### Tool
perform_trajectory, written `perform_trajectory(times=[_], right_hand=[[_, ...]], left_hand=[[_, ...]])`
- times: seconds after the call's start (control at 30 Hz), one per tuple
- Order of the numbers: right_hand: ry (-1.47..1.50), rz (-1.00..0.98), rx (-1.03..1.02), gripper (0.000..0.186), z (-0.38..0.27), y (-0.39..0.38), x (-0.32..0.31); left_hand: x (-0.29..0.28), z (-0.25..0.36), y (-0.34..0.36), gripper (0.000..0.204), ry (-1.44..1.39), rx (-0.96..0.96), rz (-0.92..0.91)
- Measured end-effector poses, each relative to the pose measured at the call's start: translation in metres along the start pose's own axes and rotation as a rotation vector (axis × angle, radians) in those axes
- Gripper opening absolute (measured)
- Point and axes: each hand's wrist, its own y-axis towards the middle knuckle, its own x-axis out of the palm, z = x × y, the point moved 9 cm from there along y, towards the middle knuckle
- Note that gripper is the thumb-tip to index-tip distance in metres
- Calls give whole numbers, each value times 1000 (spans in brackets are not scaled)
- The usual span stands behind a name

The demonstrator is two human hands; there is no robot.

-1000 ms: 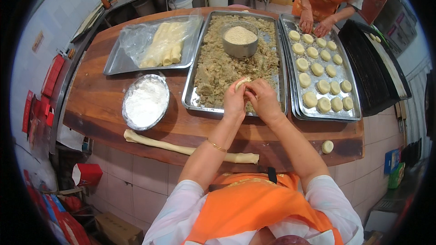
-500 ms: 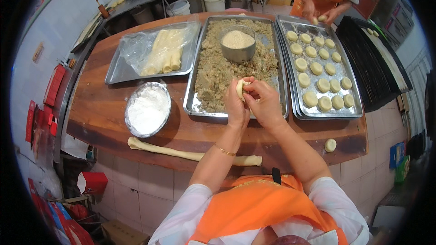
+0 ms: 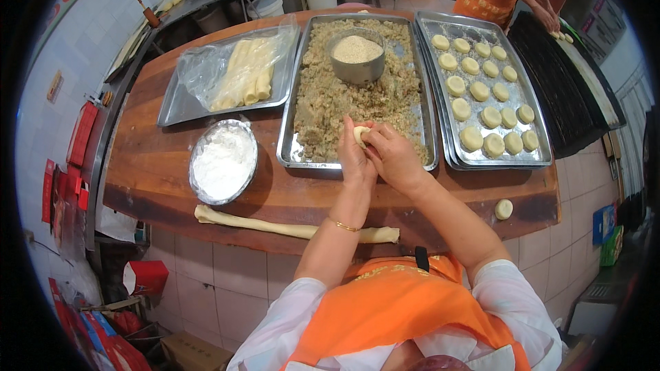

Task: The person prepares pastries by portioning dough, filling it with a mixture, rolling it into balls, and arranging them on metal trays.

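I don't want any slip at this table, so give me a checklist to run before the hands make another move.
1. Small dough piece held by both the left hand and right hand: ok.
2. Dough piece fully closed: cannot tell; fingers cover much of it.
3. Hands over the tray of crumbly mix: ok, above its near part.
4. Metal bowl of white powder upright on the table: ok, left of that tray.
5. Every dough round on the right-hand tray: not ok; a single round sits on the table.
6. Left forearm off the long dough roll: cannot tell; it crosses over it in view.
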Motion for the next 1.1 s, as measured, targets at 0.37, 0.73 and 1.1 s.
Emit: perform_trajectory(times=[0.37, 0.73, 1.1], right_hand=[[403, -44, 540, 28, 31, 11, -6], [50, 66, -38, 37, 2, -4, -28], [-445, -234, -12, 55, 62, -67, -21]], left_hand=[[43, 25, -15, 44, 69, 102, -303], [-12, -11, -3, 31, -114, -148, 93], [-10, 6, -15, 28, -310, -307, 57]])
